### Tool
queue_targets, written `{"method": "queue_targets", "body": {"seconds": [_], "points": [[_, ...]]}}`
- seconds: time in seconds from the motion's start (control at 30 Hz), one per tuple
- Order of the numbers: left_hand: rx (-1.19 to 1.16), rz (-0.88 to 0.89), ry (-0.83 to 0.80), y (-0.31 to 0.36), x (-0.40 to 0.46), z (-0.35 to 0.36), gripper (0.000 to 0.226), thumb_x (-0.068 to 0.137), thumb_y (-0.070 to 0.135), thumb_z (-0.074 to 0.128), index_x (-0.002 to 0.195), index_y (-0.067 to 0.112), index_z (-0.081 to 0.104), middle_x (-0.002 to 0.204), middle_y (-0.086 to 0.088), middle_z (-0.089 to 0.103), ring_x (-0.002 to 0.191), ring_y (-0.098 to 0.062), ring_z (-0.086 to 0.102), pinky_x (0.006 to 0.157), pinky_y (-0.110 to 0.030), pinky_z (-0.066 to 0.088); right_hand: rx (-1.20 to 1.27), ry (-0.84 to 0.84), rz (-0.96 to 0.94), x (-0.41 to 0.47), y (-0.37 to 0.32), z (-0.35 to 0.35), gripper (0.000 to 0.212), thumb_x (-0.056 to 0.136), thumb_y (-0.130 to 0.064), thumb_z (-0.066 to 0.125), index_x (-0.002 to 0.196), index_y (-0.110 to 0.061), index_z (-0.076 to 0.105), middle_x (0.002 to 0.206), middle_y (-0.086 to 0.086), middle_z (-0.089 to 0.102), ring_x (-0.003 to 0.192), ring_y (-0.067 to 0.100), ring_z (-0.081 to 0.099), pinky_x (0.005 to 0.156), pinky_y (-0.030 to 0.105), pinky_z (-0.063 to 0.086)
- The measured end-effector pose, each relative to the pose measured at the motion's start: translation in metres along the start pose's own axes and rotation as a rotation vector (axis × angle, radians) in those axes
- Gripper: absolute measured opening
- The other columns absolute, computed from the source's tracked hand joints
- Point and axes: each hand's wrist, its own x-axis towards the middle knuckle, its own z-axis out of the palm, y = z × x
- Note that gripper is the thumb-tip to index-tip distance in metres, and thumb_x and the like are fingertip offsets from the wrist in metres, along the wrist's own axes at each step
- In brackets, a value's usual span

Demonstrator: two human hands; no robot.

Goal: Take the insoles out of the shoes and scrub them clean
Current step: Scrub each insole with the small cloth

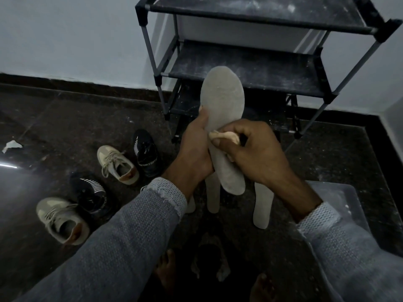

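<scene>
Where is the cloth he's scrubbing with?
In the head view, the cloth is bunched in the right hand, pressed against the middle of the insole that the left hand holds.

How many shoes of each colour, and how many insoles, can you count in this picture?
Beige lace-up shoes: 2
Black shoes with white stripes: 2
Flat grey insoles: 4, one held, three on the floor
Total: 8

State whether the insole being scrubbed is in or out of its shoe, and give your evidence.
Out. The left hand holds the insole up in the air while the right hand presses a cloth to it.
</scene>
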Motion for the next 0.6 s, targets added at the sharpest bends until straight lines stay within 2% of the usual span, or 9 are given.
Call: {"method": "queue_targets", "body": {"seconds": [0.07,0.13,0.2,0.27,0.33,0.47,0.53,0.6], "points": [[-0.007,-0.004,-0.001,0.001,0.0,0.0,0.058,0.101,0.047,0.03,0.134,0.003,0.049,0.092,-0.015,0.068,0.073,-0.025,0.07,0.062,-0.034,0.06,-0.036,0.012,-0.041,0.001,0.0,0.002,0.009,0.086,-0.025,0.072,0.087,-0.016,0.074,0.083,-0.008,0.068,0.074,0.005,0.063,0.067,0.028,0.053],[-0.007,-0.014,-0.023,0.001,-0.002,0.002,0.057,0.101,0.047,0.027,0.131,0.004,0.05,0.096,-0.015,0.066,0.079,-0.027,0.068,0.072,-0.037,0.057,-0.062,0.13,-0.029,0.004,0.006,-0.004,0.01,0.088,-0.026,0.07,0.088,-0.017,0.074,0.083,-0.007,0.068,0.075,0.005,0.063,0.069,0.032,0.054],[-0.013,-0.009,-0.022,-0.001,-0.001,0.004,0.054,0.102,0.047,0.027,0.119,0.005,0.056,0.097,-0.015,0.066,0.083,-0.026,0.065,0.078,-0.039,0.055,-0.082,0.235,0.001,0.007,0.015,-0.011,0.014,0.089,-0.029,0.067,0.089,-0.016,0.072,0.081,-0.005,0.067,0.073,0.008,0.063,0.068,0.038,0.055],[-0.02,-0.005,-0.025,-0.001,-0.001,0.004,0.052,0.101,0.046,0.029,0.108,0.006,0.061,0.093,-0.014,0.068,0.08,-0.025,0.066,0.075,-0.037,0.057,-0.075,0.271,0.02,0.007,0.019,-0.011,0.015,0.089,-0.029,0.066,0.087,-0.015,0.071,0.078,-0.004,0.067,0.072,0.01,0.063,0.067,0.039,0.054],[-0.023,-0.009,-0.021,0.0,0.0,0.003,0.052,0.101,0.047,0.029,0.109,0.005,0.059,0.092,-0.015,0.067,0.079,-0.026,0.066,0.071,-0.035,0.058,-0.049,0.22,0.012,0.004,0.015,-0.005,0.012,0.088,-0.026,0.068,0.088,-0.015,0.072,0.081,-0.005,0.068,0.074,0.008,0.063,0.069,0.037,0.054],[-0.03,0.004,0.034,0.0,0.003,-0.003,0.052,0.1,0.046,0.033,0.122,0.004,0.056,0.094,-0.015,0.067,0.073,-0.025,0.069,0.062,-0.034,0.06,0.0,0.002,-0.056,0.0,-0.001,0.007,0.008,0.086,-0.022,0.071,0.088,-0.015,0.074,0.084,-0.004,0.07,0.076,0.006,0.064,0.069,0.027,0.052],[-0.033,-0.01,0.014,0.0,0.001,-0.002,0.053,0.1,0.047,0.033,0.119,0.004,0.058,0.094,-0.015,0.069,0.076,-0.026,0.069,0.065,-0.035,0.06,-0.002,0.057,-0.03,0.002,0.001,0.005,0.008,0.086,-0.024,0.071,0.085,-0.016,0.073,0.081,-0.008,0.07,0.074,0.005,0.064,0.067,0.027,0.052],[-0.031,-0.021,-0.003,0.0,-0.001,0.002,0.053,0.1,0.049,0.031,0.115,0.006,0.059,0.094,-0.015,0.069,0.08,-0.026,0.069,0.072,-0.038,0.058,-0.028,0.181,0.018,0.005,0.008,-0.004,0.01,0.087,-0.026,0.069,0.084,-0.017,0.071,0.077,-0.012,0.067,0.071,0.004,0.063,0.064,0.029,0.053]]}}
